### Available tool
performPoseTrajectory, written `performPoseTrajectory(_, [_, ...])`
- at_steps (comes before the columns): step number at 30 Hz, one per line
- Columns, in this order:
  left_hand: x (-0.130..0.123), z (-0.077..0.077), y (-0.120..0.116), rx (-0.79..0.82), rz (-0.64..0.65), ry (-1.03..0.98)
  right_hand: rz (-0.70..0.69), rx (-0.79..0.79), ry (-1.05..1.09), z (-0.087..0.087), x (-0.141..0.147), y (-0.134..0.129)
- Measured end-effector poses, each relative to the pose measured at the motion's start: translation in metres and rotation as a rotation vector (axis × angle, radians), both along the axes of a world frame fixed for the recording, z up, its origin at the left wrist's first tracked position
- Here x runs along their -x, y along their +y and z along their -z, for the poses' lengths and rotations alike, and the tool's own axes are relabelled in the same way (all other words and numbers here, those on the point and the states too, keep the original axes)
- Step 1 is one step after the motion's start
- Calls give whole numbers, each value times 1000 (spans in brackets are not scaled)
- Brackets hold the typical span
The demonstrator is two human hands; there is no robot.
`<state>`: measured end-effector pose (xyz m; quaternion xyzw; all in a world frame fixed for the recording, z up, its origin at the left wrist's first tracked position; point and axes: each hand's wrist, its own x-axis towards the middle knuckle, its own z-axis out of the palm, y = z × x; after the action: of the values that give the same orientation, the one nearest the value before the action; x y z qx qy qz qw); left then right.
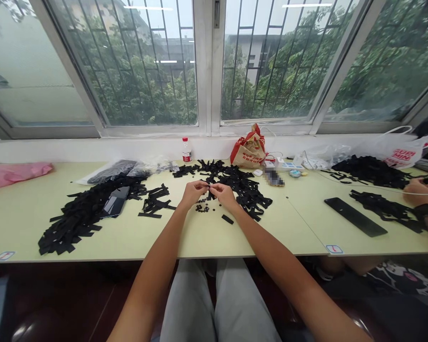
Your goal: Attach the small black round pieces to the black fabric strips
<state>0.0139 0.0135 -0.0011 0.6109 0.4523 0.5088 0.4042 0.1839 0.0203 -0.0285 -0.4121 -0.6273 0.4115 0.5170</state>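
My left hand (pixel 195 192) and my right hand (pixel 223 194) meet above the table, fingertips pinched together around a small black strip (pixel 209 194). Its details are mostly hidden by my fingers. Just below them lie several small black rings (pixel 202 207) on the tabletop. One loose black strip (pixel 227 219) rests near my right wrist. Behind and to the right of my hands spreads a heap of black fabric strips (pixel 247 187). A smaller cluster of black strips (pixel 156 199) lies to the left.
A long pile of black strips (pixel 78 213) covers the left, with a phone (pixel 116 202) on it. At the back stand a bottle (pixel 186 151) and a paper bag (pixel 249 151). On the right, a co-worker's hand (pixel 422 190) is beside more strips (pixel 386 206) and a dark flat slab (pixel 355 217).
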Motion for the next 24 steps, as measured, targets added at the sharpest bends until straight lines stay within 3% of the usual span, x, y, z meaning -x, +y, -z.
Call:
performPoseTrajectory(5, [0, -1, -1, 21, -15, 13, 1, 0, 24, -2, 0, 0])
performPoseTrajectory(14, [2, -3, -1, 50, -48, 23, -119, 160, 133, -13, -1, -10])
performPoseTrajectory(24, [1, -3, -2, 70, -20, 69, -152, 173, 240, -12, 0, -8])
